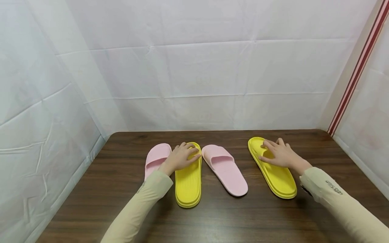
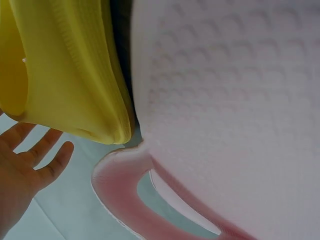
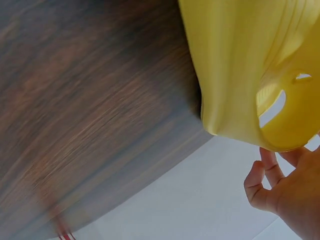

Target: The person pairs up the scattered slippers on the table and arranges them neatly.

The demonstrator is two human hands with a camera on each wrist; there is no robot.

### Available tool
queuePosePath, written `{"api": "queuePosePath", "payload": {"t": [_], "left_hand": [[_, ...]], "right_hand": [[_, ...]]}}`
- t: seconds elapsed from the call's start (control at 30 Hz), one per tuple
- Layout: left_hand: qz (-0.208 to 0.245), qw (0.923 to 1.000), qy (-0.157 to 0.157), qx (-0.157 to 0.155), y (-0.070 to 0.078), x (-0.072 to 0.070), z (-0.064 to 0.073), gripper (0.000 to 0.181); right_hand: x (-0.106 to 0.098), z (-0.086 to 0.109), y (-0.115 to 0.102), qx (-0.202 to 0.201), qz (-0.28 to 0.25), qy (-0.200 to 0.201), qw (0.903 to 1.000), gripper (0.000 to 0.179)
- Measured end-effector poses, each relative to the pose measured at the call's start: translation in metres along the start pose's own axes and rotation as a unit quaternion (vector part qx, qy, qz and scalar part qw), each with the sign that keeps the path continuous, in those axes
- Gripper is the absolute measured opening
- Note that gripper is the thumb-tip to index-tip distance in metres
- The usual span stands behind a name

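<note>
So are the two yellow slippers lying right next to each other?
No, a pink slipper lies between the left yellow slipper and the right yellow slipper, so the yellow pair sits apart on the table.

The left hand [image 2: 22,172] shows at the lower left corner, palm and straight fingers [image 2: 52,165] spread, with no visible grip. Just above the fingers hangs a yellow slipper [image 2: 70,75], and beside it to the right a pink slipper [image 2: 225,110] fills the view, its strap [image 2: 117,192] curving below.

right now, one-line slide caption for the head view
Left hand and right hand each rest on a yellow slipper among pink slippers on a wooden table.
</note>
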State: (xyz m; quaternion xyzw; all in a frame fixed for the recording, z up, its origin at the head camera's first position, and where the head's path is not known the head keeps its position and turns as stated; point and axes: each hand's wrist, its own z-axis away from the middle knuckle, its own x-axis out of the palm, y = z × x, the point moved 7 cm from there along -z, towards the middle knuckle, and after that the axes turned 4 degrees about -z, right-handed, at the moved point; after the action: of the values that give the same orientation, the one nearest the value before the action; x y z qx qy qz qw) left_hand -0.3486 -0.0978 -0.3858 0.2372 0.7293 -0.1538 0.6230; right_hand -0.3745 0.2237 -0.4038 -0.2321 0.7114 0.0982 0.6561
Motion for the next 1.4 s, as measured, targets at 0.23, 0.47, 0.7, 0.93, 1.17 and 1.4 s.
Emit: {"api": "queuePosePath", "payload": {"t": [0.23, 0.47, 0.7, 0.93, 1.17, 1.4], "left_hand": [[-0.02, 0.9993, -0.03, -0.009, -0.007, 0.006, -0.001, 0.047], [-0.005, 0.9982, -0.057, -0.021, -0.009, 0.01, -0.001, 0.057], [-0.004, 0.9973, -0.068, -0.026, -0.01, 0.016, 0.001, 0.064], [0.004, 0.9989, -0.046, -0.011, -0.007, 0.015, 0.002, 0.058], [0.01, 0.999, -0.043, -0.007, -0.004, 0.013, 0.002, 0.057], [0.014, 0.9994, -0.031, 0.003, -0.001, 0.01, 0.0, 0.054]], "right_hand": [[0.003, 0.004, 0.005, -0.006, -0.001, -0.005, 1.0, 0.065], [0.004, 0.002, 0.008, -0.01, -0.022, -0.011, 0.9997, 0.066], [0.005, -0.002, 0.009, -0.019, -0.025, 0.001, 0.9995, 0.063], [0.005, -0.004, 0.011, -0.017, -0.029, 0.01, 0.9994, 0.061], [0.004, -0.001, 0.018, 0.001, -0.05, 0.011, 0.9987, 0.061], [0.004, 0.004, 0.022, 0.008, -0.048, 0.009, 0.9988, 0.061]]}}
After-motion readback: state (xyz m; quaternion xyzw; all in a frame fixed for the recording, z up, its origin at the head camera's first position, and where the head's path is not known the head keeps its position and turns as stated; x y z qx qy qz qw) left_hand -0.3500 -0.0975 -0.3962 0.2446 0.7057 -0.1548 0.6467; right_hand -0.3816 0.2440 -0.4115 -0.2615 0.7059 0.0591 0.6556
